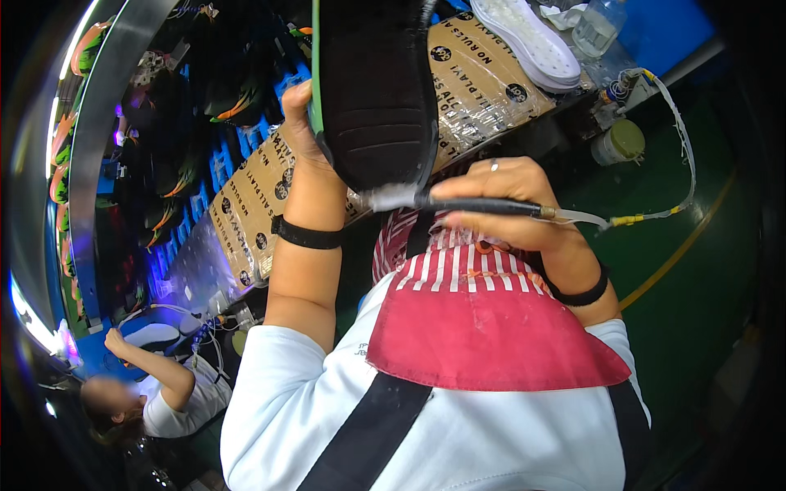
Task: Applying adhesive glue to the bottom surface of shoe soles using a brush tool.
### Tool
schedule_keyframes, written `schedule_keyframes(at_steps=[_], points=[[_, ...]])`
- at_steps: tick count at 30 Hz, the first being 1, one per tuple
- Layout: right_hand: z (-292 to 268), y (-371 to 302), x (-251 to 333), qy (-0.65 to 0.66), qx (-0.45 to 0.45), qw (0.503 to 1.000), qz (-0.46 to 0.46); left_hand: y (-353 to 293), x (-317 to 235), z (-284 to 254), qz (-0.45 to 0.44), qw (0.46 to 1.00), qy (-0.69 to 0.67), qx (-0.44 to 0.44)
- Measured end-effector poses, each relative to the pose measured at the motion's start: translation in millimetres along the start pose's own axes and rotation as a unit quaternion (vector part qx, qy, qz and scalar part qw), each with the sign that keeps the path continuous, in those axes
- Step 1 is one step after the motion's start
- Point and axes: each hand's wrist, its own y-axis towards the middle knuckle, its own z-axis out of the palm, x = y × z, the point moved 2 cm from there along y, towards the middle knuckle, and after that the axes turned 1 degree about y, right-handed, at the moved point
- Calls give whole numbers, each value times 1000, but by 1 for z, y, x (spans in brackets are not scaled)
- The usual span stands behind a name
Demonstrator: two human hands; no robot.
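Cardboard-covered bench (246,217); left hand (301,123) curled around black sole (375,98), right hand (512,192) closed around brush (458,203).

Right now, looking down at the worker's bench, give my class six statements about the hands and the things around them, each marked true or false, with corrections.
1. The left hand holds a black shoe bottom. True.
2. The brush's bristles are at the shoe bottom's far end. False: the bristles are at its near end.
3. The right hand holds a black-handled brush joined to a tube. True.
4. A white shoe sole lies on the floor. False: the white shoe sole lies on printed cardboard.
5. A clear bottle is beside the white sole. True.
6. The apron is plain blue. False: the apron is red, with a red-and-white striped part.
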Motion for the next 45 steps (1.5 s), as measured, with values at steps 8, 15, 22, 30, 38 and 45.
schedule_keyframes(at_steps=[8,15,22,30,38,45], points=[[6,-3,-10,-8,101,994,-38,5,-7,33,-150,985,-38,78],[15,-1,-17,-41,65,996,-53,10,4,55,-306,947,94,17],[10,2,-8,-69,73,993,-68,14,11,51,-341,909,237,36],[7,-3,-11,-66,122,989,-52,18,12,45,-397,850,342,42],[9,-9,-19,-110,108,986,-59,16,3,41,-430,834,341,61],[11,-13,-23,-157,43,984,-68,18,-2,30,-404,833,368,82]])
